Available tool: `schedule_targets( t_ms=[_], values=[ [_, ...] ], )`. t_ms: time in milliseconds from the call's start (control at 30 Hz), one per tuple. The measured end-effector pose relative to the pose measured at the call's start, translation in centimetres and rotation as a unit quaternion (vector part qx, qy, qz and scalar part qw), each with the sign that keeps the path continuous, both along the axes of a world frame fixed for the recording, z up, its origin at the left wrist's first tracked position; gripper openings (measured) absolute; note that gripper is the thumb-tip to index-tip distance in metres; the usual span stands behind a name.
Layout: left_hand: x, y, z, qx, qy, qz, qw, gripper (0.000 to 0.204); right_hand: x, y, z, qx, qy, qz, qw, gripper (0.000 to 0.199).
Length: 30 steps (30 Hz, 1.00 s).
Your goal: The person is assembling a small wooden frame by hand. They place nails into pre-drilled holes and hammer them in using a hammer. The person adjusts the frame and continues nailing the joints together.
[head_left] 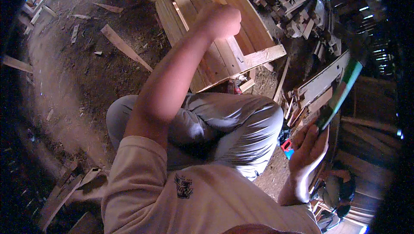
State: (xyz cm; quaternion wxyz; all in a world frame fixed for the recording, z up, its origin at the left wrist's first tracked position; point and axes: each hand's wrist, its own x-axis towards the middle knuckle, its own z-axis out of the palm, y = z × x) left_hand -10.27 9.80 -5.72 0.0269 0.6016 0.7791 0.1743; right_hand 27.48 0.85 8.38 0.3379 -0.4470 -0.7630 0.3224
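Dirt floor (82, 70) in a wood workshop; one plank frame (215, 40). Left hand (222, 18) rests on it, fingers hidden; right hand (308, 145) fingers pinching one green saw (340, 92).

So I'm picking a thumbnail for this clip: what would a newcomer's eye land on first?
First the left forearm, which rises through mid-frame to the left hand pressed on a stack of planks. Next the right hand at the right, raised and gripping a green-tipped tool. Below lie grey-trousered knees, with wood scraps strewn on the dirt floor.
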Motion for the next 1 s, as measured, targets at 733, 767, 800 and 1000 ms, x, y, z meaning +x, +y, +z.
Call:
schedule_targets(
  t_ms=[733, 767, 800, 1000],
  values=[
    [-1.3, 2.0, -3.4, 0.002, 0.076, -0.055, 0.996, 0.026, 0.5, -0.1, -0.3, 0.067, -0.123, 0.039, 0.989, 0.023],
    [-0.4, 1.4, -1.5, -0.006, 0.062, -0.041, 0.997, 0.026, 1.6, 0.5, -1.9, -0.001, -0.051, 0.013, 0.999, 0.022],
    [-0.2, 1.3, -1.0, -0.01, 0.05, -0.034, 0.998, 0.026, 1.6, 0.9, -3.9, -0.07, 0.022, -0.008, 0.997, 0.021],
    [-0.1, 0.7, -1.7, 0.073, 0.005, -0.018, 0.997, 0.039, 0.0, 0.6, -2.5, 0.041, -0.367, 0.116, 0.922, 0.017]
  ],
)
